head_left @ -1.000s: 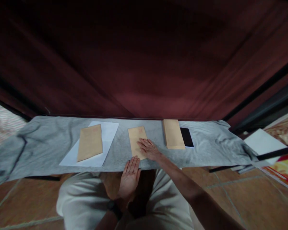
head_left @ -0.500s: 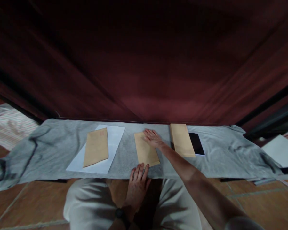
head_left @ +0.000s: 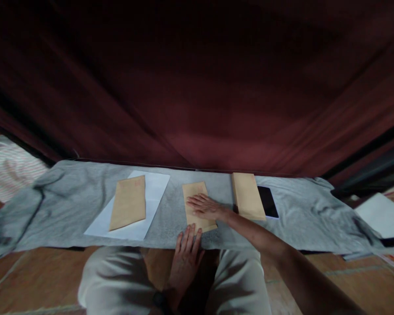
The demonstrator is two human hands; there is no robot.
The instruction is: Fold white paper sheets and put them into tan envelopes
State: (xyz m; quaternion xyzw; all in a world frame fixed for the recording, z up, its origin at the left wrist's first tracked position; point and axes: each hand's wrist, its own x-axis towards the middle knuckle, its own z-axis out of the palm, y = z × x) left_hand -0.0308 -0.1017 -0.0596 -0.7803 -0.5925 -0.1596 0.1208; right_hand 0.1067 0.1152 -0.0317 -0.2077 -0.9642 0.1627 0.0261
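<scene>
A brown paper envelope [head_left: 194, 190] lies flat on the grey cloth in front of me. Across its middle rests my right hand [head_left: 203, 206], palm down with the fingers stretched out to the left. My left hand [head_left: 185, 251] lies at the near edge, its fingertips touching the envelope's lower left end. Neither hand grips anything. To the left, another brown envelope [head_left: 128, 203] sits on white paper [head_left: 156, 192]. A thick stack of brown envelopes [head_left: 248, 197] stands to the right of my right hand.
A dark-screened phone [head_left: 268, 202] lies just right of the stack. Grey cloth [head_left: 302, 210] covers the narrow surface, and a dark red fabric [head_left: 197, 109] rises behind it. White sheets [head_left: 384, 214] show at the far right. My knees are under the near edge.
My right hand has slid from the envelope's far right corner toward me and left, onto its middle. The left hand stays at the near end. The view has shifted slightly.
</scene>
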